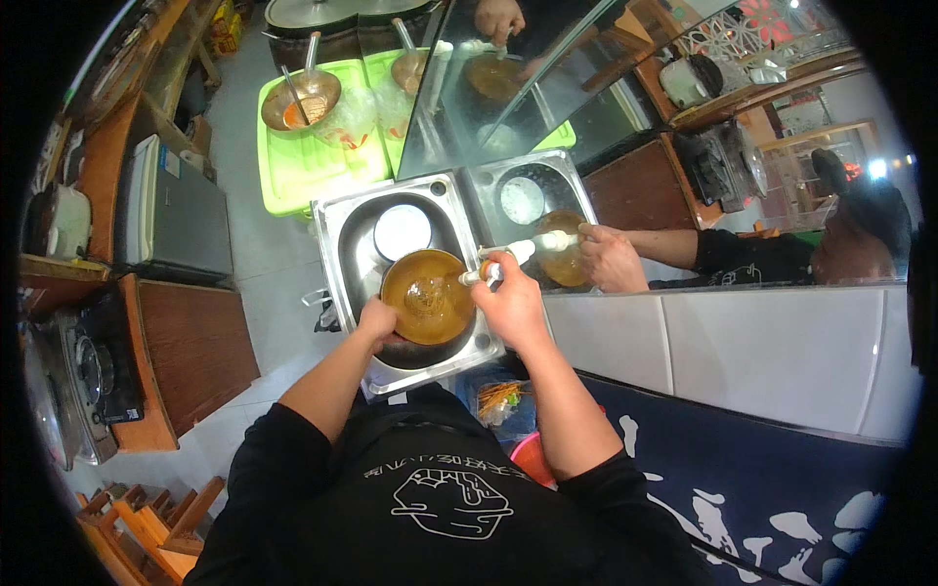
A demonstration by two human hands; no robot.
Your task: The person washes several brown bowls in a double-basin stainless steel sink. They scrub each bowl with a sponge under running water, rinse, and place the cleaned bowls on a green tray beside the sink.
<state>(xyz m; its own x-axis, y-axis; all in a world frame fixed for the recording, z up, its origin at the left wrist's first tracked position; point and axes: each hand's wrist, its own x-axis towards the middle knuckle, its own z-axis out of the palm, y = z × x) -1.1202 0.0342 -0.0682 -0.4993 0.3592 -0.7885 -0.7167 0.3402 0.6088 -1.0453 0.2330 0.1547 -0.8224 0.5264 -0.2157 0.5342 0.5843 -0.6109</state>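
Note:
My left hand (377,322) grips the left edge of an amber-brown bowl (425,299), held over a stainless steel sink (344,220). The inside of the bowl looks wet and glossy. With its fingers around the knob of a white wall tap (492,271), my right hand (513,304) is just right of the bowl. The tap's spout ends at the bowl's right rim; I cannot tell whether water is running. Behind the bowl, a round white dish (401,231) rests in the sink.
A mirror (623,161) along the right wall reflects my arm and the bowl. Beyond the sink, a lime-green lidded bin (293,176) carries a metal pan (319,84) with orange-red residue and a plastic bag (350,117). Below are bundled wooden skewers (500,399) and a pink tub (533,460).

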